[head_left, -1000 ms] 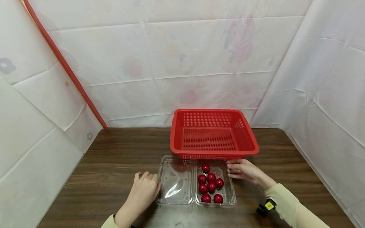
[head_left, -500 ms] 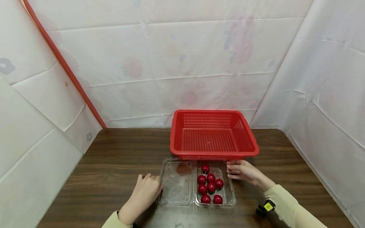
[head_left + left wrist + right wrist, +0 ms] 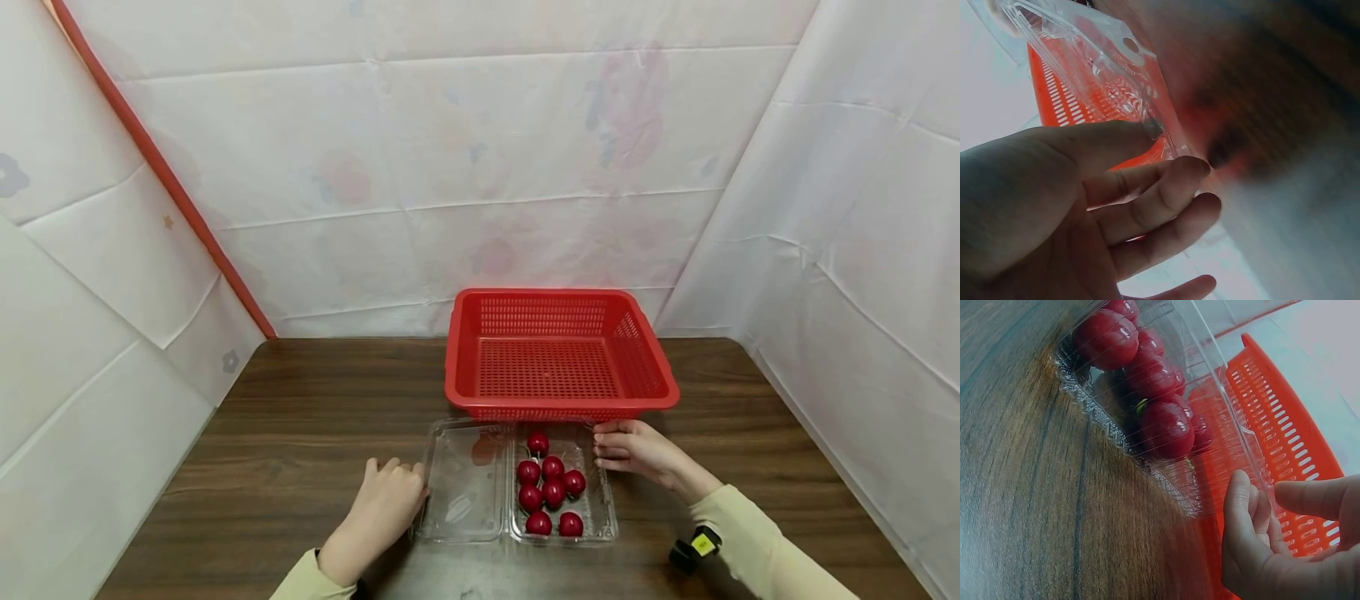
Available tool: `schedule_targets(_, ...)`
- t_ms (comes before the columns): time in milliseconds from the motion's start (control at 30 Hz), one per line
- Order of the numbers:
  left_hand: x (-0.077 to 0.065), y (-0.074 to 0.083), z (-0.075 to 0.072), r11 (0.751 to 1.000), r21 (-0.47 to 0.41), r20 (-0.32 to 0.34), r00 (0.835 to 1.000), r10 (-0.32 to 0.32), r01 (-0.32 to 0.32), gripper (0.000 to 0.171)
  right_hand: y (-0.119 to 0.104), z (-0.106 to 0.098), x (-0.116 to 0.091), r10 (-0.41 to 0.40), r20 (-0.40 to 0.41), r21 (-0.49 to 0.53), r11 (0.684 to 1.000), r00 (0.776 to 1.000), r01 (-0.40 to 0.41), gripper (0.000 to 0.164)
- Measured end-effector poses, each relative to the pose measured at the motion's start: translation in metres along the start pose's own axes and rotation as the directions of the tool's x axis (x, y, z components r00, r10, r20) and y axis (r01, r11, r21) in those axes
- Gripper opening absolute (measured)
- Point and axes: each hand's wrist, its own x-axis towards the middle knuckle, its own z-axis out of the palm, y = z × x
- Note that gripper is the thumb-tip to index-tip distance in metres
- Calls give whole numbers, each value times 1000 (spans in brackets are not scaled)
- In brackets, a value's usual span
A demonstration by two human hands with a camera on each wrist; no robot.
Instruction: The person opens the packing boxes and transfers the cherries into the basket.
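Observation:
A clear plastic clamshell container lies unfolded on the table in the head view. Its lid (image 3: 465, 487) is on the left, and its base (image 3: 606, 532) on the right holds several red cherries (image 3: 553, 493). My left hand (image 3: 386, 504) pinches the lid's outer left edge; the left wrist view has thumb (image 3: 1125, 140) and fingertips meeting at that edge. At the base's far right corner, my right hand (image 3: 647, 454) grips the rim between thumb and fingers, as the right wrist view confirms. Cherries (image 3: 1169, 428) show through the base's wall there.
Directly behind the container stands a red perforated plastic basket (image 3: 562, 414) with nothing in it. The brown wooden table (image 3: 330, 408) is bordered by white printed sheeting (image 3: 420, 167) at the back and both sides.
My left hand has shifted slightly right with the lid's edge, and the glare on the lid has changed. My right hand keeps its grip at the base's rim; the cherries stay in place.

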Motion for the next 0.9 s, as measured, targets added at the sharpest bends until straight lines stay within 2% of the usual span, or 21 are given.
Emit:
schedule_targets(267, -1, 0, 0, 999, -3, 45, 998, -38, 38, 29, 0, 0, 1, 13, -13, -7, 1000, 1000, -13, 47)
schedule_targets(533, -2, -4, 2, 999, -6, 21, 999, -39, 39, 31, 0, 4, 2, -2, -55, -70, 998, 998, -2, 54)
schedule_targets(767, -2, -12, 1, 997, -68, 23, 999, -25, 26, 33, 2, 7, -2, -46, -83, -98, 994, 995, 38, 52)
schedule_targets(900, -1, -15, 2, 995, -94, -33, 999, -16, 13, 31, 2, 10, -7, -59, -154, -136, 990, 986, 38, 49)
